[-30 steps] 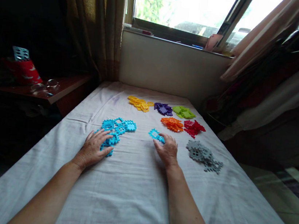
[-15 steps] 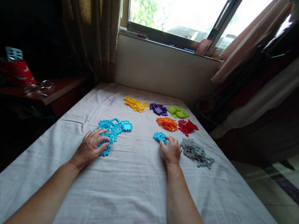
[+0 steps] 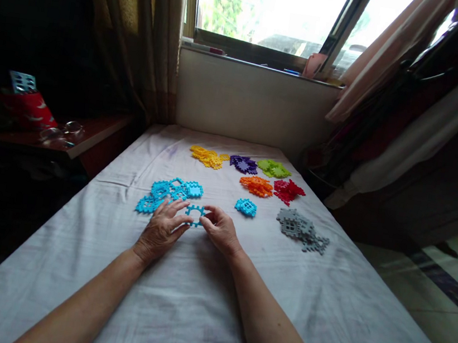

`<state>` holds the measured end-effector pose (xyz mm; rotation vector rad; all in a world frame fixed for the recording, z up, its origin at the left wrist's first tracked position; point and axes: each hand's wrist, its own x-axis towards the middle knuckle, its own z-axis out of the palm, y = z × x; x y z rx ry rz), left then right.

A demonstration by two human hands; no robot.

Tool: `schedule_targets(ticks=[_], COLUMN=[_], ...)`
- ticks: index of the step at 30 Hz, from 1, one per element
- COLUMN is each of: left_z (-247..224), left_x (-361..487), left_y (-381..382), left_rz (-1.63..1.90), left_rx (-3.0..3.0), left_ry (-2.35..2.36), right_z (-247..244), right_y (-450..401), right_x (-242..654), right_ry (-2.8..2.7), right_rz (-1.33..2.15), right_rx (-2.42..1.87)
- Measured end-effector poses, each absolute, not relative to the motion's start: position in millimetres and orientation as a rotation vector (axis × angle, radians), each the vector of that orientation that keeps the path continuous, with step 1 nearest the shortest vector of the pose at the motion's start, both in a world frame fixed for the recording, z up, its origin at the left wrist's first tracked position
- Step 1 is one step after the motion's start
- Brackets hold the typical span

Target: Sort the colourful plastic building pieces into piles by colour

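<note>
Between my two hands is a blue square interlocking tile (image 3: 196,209) with notched edges and a round hole. My left hand (image 3: 165,225) pinches its left side between thumb and fingers. On its right side, the thumb and fingers of my right hand (image 3: 221,230) close on it too. Just beyond my left hand lies a loose spread of blue tiles (image 3: 161,189), partly hidden by that hand. A small stack of blue tiles (image 3: 245,207) sits apart, to the right of my right hand.
Toward the back of the cloth-covered table (image 3: 193,313) lie piles of yellow tiles (image 3: 209,158), purple tiles (image 3: 243,165), green tiles (image 3: 274,169), orange tiles (image 3: 256,186) and red tiles (image 3: 289,191). Grey tiles (image 3: 302,230) are at the right. Glasses (image 3: 63,134) rest on a side desk.
My right hand has left the small blue stack and moved left. My left hand has moved right from the blue spread. Both now hold one blue tile between them.
</note>
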<state>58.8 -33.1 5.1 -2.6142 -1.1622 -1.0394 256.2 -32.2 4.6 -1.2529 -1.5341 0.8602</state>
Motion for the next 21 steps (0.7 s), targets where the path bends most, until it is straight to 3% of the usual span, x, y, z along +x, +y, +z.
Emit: schedule_targets(ticks=[11,21], left_z=[13.4,5.1], left_x=[-15.2,-30.1], left_y=[-13.7,-19.7], left_rz=[-1.124,-0.718], left_rx=[-2.515,-2.683], left_ry=[-1.354,-1.546], right_z=[18.0,3.7], right_y=[-23.8,-20.3], right_x=[348.9,337.8], right_ry=[-1.210,-1.242], right_rz=[0.298,0.320], right_rx=[-1.921,-1.840])
